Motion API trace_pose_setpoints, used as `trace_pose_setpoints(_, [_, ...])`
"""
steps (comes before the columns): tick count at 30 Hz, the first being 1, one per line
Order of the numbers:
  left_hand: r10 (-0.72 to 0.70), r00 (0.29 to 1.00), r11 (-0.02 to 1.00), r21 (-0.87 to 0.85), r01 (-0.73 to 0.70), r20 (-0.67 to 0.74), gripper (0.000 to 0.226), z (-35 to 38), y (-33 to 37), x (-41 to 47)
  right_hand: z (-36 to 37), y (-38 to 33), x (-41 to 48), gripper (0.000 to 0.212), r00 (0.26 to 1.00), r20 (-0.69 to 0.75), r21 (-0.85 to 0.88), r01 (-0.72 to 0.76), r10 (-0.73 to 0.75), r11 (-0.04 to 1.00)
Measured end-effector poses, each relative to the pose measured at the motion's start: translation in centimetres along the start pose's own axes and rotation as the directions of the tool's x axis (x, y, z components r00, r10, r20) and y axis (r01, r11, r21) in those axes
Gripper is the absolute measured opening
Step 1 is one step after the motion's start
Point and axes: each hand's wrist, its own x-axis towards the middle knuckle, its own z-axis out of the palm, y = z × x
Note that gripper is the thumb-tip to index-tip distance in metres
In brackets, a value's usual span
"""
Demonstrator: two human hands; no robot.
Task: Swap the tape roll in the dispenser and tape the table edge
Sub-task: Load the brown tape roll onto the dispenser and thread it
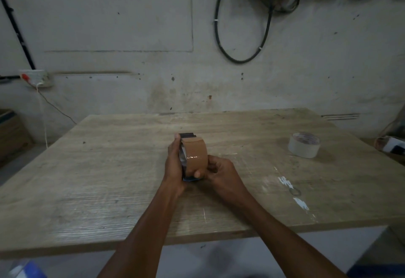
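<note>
A brown tape roll (195,156) sits in a dark tape dispenser (187,135) held above the middle of the wooden table (109,168). My left hand (174,163) grips the dispenser along its left side. From the right, my right hand (220,171) holds the roll, thumb pressed on the tape's near face. Most of the dispenser is hidden behind the roll and the hands. A second, white tape roll (304,145) lies flat on the table at the right, apart from both hands.
The table's near edge (197,239) runs across the bottom of the view. White smears and a small ring (294,192) mark the table at the right. A wall with a looped cable (241,36) stands behind. Boxes sit on the floor at both sides.
</note>
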Motion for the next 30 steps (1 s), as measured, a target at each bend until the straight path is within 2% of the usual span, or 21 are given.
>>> trace_pose_setpoints(5, [-0.036, 0.999, 0.999, -0.008, 0.036, 0.014, 0.084, 0.0, 0.0, 0.1, 0.1, -0.4, -0.6, 0.027, 0.998, -0.052, 0.008, 0.043, -0.043, 0.999])
trace_pose_setpoints(9, [-0.068, 0.997, 0.998, 0.018, 0.067, 0.041, 0.074, 0.1, -0.1, 0.0, -0.7, -0.9, -0.5, 0.010, 0.956, -0.241, -0.104, 0.143, -0.165, 0.984])
trace_pose_setpoints(11, [-0.074, 0.995, 0.997, -0.009, 0.075, 0.073, 0.063, 0.1, 0.0, -0.1, -1.7, -1.3, 0.3, 0.012, 0.934, -0.304, -0.159, 0.145, -0.188, 0.976])
trace_pose_setpoints(16, [-0.074, 0.992, 0.997, -0.022, 0.077, 0.102, 0.059, 0.2, 0.1, -0.1, -3.6, -4.2, 3.0, 0.032, 0.959, -0.156, -0.345, 0.171, -0.236, 0.923])
trace_pose_setpoints(20, [-0.067, 0.994, 0.998, 0.014, 0.066, 0.084, 0.062, 0.3, 0.1, -0.2, -4.4, -5.7, 4.2, 0.039, 0.980, 0.007, -0.462, 0.178, -0.197, 0.869])
trace_pose_setpoints(30, [-0.076, 0.994, 0.996, 0.048, 0.072, 0.081, 0.065, 0.2, 0.1, -0.1, -4.6, -5.8, 5.0, 0.021, 0.964, 0.071, -0.556, 0.251, -0.255, 0.792])
